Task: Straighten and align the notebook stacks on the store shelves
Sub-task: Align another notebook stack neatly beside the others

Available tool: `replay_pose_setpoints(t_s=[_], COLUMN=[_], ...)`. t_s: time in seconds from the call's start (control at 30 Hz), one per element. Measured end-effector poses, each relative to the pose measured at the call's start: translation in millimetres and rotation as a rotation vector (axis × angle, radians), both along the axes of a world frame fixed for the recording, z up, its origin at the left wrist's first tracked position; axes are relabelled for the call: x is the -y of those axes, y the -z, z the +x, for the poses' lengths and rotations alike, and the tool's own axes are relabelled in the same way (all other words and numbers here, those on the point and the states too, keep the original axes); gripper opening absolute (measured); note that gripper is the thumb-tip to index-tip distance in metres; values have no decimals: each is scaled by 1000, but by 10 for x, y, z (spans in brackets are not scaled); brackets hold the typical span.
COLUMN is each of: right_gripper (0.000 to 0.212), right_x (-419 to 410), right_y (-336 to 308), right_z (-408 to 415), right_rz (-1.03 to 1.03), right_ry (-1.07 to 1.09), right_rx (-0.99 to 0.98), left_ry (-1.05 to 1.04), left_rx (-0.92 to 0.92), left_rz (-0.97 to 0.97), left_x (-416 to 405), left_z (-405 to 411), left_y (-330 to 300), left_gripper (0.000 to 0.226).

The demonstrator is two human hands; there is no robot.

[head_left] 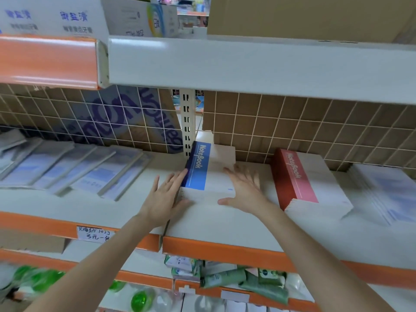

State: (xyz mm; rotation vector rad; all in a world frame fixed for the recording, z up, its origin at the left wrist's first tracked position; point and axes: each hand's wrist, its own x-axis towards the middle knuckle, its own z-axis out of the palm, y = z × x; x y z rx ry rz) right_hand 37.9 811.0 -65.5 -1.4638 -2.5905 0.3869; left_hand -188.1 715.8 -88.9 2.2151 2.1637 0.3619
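The blue stack lies on the shelf, long axis running front to back, between the hands: left hand flat against its left side, right hand spread at its right edge.

On the shelf the middle notebook stack sits between both hands — left hand at nine o'clock, right hand at three; a second notebook stack lies farther toward three
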Motion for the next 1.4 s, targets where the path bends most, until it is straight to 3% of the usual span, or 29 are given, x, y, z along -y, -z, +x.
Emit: replay_pose_setpoints(t_s=[0.1, 0.23, 0.37, 0.63, 1.0, 1.4], right_gripper=[98, 92, 88, 81, 78, 71], right_x=[109, 356, 704, 1507, 2440, 2240], right_y=[-12, -23, 32, 16, 42, 19], right_z=[-187, -731, -1437, -3102, -5282, -7343], right_rz=[151, 179, 150, 144, 104, 90], right_ry=[-103, -280, -419, -593, -657, -617], right_rx=[41, 16, 29, 42, 12, 29], left_ry=[-142, -309, -446, -681, -764, -740], left_rx=[-7, -74, -92, -129, -65, 104], left_rz=[-34, -74, -89, -32, -27, 28], left_x=[224, 632, 1138, 2193, 3200, 2957], left_z=[-150, -476, -971, -2382, -4396, -6134], left_y=[107, 96, 17, -68, -16, 135], left_gripper=[94, 104, 73, 71, 68, 66])
